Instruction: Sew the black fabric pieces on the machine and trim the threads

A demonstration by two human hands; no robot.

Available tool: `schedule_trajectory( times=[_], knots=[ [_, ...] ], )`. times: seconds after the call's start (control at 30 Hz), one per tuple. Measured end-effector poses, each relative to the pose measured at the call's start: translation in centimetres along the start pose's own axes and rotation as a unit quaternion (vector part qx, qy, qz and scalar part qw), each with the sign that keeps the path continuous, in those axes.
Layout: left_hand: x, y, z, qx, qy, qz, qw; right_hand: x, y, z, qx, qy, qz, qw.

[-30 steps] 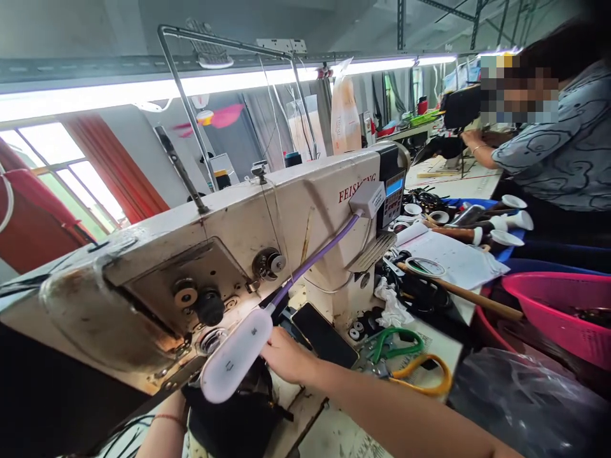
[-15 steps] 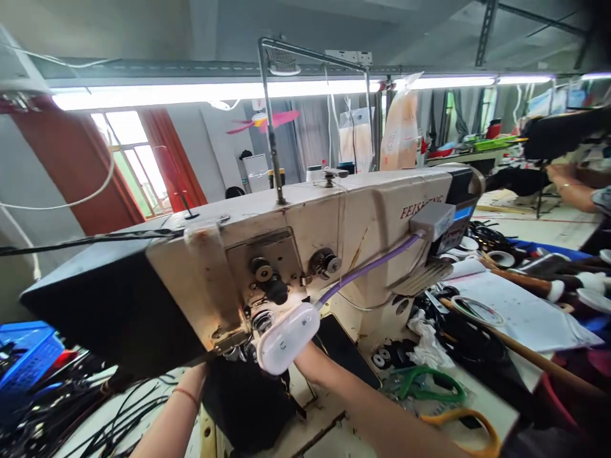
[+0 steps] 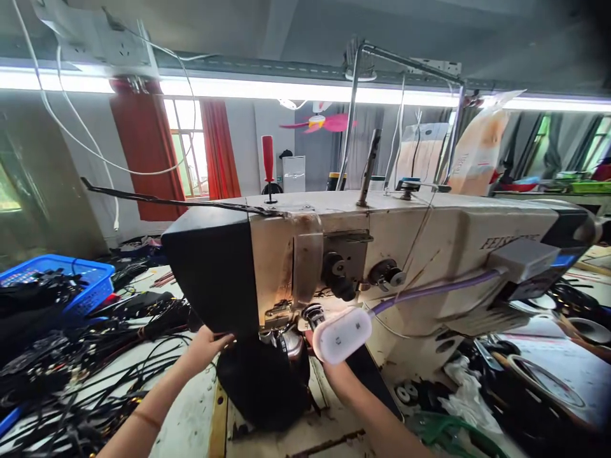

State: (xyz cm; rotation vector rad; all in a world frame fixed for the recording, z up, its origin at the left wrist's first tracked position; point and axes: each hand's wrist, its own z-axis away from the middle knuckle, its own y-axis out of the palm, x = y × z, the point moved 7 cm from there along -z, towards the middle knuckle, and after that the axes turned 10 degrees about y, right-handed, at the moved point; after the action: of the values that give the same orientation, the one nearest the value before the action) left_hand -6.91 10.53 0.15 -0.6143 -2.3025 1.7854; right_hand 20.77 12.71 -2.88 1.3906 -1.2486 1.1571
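A piece of black fabric (image 3: 267, 388) lies under the needle area of the sewing machine (image 3: 424, 254) and drapes toward me. My left hand (image 3: 206, 346) is at the fabric's left edge, beside the black end of the machine head. Its thumb is stretched out to the right; the other fingers are partly hidden, and I see nothing held. My right hand (image 3: 310, 340) reaches in behind the glowing white lamp (image 3: 342, 335), which covers most of it. It is near the metal presser parts (image 3: 291, 343), its fingers hidden.
Black cords (image 3: 157, 366) spread over the table at left, near a blue basket (image 3: 90, 286). A red-handled screwdriver (image 3: 268, 162) stands on the machine. On the right lie green-handled scissors (image 3: 443, 429), black bobbins (image 3: 408, 393) and a roll of tape (image 3: 544, 381).
The view has swung left, so the machine appears farther right and more of the basket and cords shows. My left hand has come out from behind the machine head; my right hand stays behind the lamp.
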Motion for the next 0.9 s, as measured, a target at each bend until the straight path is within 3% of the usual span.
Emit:
schedule_trajectory(
  times=[0.07,0.1,0.13,0.2,0.23,0.27,0.33,0.43,0.5,0.63,0.8,0.9],
  knots=[
    [-0.1,-0.4,3.3,0.003,-0.015,0.101,0.995,0.1,-0.5,1.0,-0.034,-0.017,0.003,0.999],
    [-0.5,-0.8,4.8,-0.003,-0.026,0.162,0.986,0.9,-0.5,1.9,-0.056,-0.058,0.020,0.997],
    [-0.8,-1.1,6.0,-0.036,-0.065,0.320,0.944,2.2,-0.2,3.1,-0.073,-0.128,0.051,0.988],
    [-2.5,-1.2,7.0,-0.046,-0.126,0.499,0.856,5.6,1.9,6.4,-0.070,-0.315,0.159,0.933],
    [-3.7,-1.3,6.8,-0.043,-0.143,0.540,0.829,7.0,3.5,8.1,-0.050,-0.398,0.217,0.890],
    [-5.0,-1.5,6.2,-0.037,-0.148,0.546,0.824,8.1,5.0,9.4,-0.031,-0.451,0.260,0.853],
    [-7.1,-2.6,4.5,-0.038,-0.130,0.474,0.870,9.6,6.6,10.5,-0.021,-0.481,0.281,0.830],
    [-9.3,-5.0,2.3,-0.082,-0.051,0.280,0.955,10.8,6.6,9.9,-0.057,-0.448,0.227,0.863],
    [-10.0,-5.9,1.7,-0.110,-0.023,0.184,0.976,10.4,6.2,8.6,-0.066,-0.404,0.196,0.891],
    [-9.9,-5.1,1.1,-0.100,-0.037,0.148,0.983,9.0,4.8,6.8,-0.120,-0.339,0.192,0.913],
    [-9.1,-3.0,-0.1,-0.032,-0.093,0.245,0.964,8.5,3.8,7.4,-0.137,-0.402,0.249,0.870],
    [-8.6,-2.9,-0.3,-0.019,-0.099,0.287,0.953,7.4,3.2,7.9,-0.143,-0.393,0.273,0.866]
  ],
)
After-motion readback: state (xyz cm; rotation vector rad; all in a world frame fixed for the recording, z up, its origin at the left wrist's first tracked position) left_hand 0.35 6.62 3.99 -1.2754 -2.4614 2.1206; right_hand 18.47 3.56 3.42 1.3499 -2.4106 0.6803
